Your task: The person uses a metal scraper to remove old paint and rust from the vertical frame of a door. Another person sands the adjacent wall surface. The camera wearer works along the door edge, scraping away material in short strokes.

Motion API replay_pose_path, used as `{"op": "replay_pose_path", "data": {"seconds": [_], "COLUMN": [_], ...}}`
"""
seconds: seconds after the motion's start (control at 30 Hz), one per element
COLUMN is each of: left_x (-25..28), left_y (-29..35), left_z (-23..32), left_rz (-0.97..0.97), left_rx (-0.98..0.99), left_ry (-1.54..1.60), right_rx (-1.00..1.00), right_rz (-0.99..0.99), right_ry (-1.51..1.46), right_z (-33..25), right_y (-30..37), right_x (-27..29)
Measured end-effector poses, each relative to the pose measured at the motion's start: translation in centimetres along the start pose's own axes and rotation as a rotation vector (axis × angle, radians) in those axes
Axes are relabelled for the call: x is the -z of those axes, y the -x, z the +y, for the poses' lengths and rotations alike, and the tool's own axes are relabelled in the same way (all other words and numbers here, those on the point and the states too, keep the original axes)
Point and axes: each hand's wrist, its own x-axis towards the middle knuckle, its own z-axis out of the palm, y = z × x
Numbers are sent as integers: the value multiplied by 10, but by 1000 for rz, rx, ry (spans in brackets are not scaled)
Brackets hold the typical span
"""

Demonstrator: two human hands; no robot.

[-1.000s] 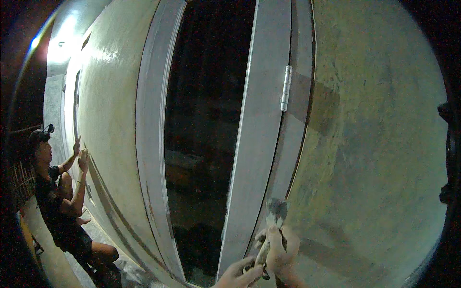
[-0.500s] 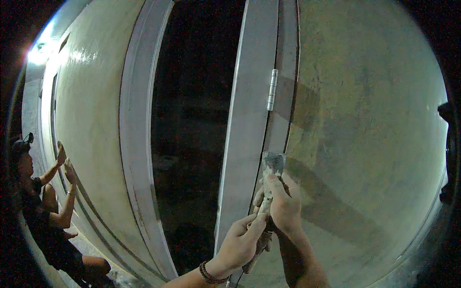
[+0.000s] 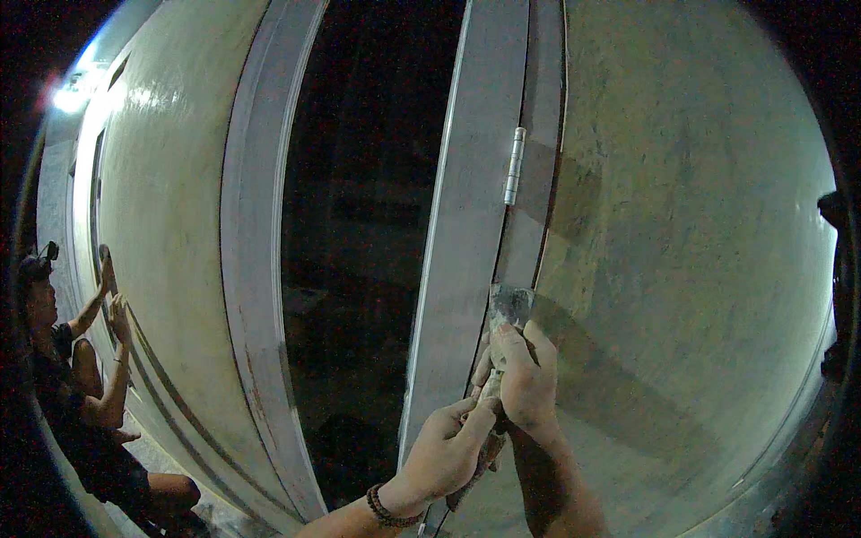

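A putty knife (image 3: 512,300) with a whitish, smeared blade points upward in front of the grey door frame (image 3: 525,247). My right hand (image 3: 529,386) is closed round it just below the blade, thumb laid along its face. Lower down, my left hand (image 3: 444,448) is closed on the whitish handle. A brownish, dirty piece (image 3: 473,477) shows beneath my hands; I cannot tell what it is or which hand has it. The blade is near the joint between frame and wall, but whether it touches is unclear.
A silver hinge (image 3: 515,166) sits above the blade on the frame. Right of it runs a patchy plastered wall (image 3: 682,224). A dark glass panel (image 3: 359,224) lies left of the frame. At far left a person (image 3: 85,394) crouches with hands against another wall (image 3: 175,269).
The view has shifted slightly, with the hinge now a little farther right. Both my hands keep their hold on the putty knife. The crouching person's hands have moved slightly left.
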Motion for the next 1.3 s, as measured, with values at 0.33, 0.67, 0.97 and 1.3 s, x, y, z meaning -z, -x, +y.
{"op": "replay_pose_path", "data": {"seconds": [0.33,0.67,0.97,1.3], "left_x": [0,-9,-8,-13], "left_y": [-17,-20,-37,-41], "left_z": [5,9,34,34], "left_rz": [-30,-5,-13,-10], "left_rx": [-189,-134,-171,-211], "left_ry": [-46,-84,-65,-156], "right_rx": [149,89,27,89], "right_rz": [23,34,48,31], "right_ry": [-10,58,29,-24], "right_z": [-3,-11,-32,-29], "right_y": [-15,-20,-42,-46], "right_x": [0,5,-9,-2]}}
